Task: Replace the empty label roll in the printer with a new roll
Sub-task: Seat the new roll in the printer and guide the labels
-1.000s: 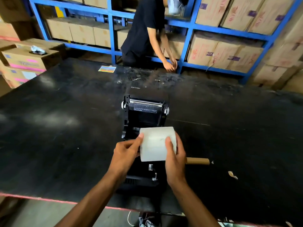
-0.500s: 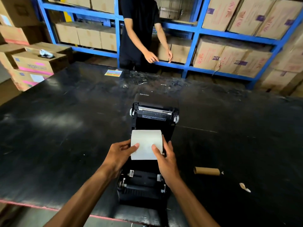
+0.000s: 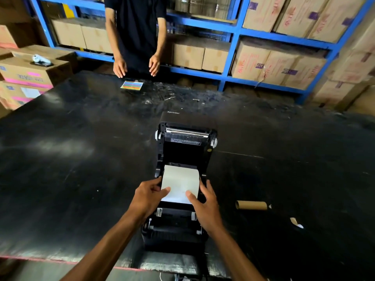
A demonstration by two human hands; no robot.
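Note:
A black label printer stands open on the black table, its lid tilted back. The new white label roll sits low in the printer's bay. My left hand grips the roll's left end, thumb on its top. My right hand holds the right end, thumb pressed on the white paper. The empty brown cardboard core lies on the table to the right of the printer.
A person in black stands across the table, hands near its far edge. A colourful card lies there. A paper scrap lies near the core. Blue shelving with cartons fills the back; stacked cartons stand left.
Both my hands have lowered the white roll from above the printer down into its bay. The person across the table has straightened up and turned to face it.

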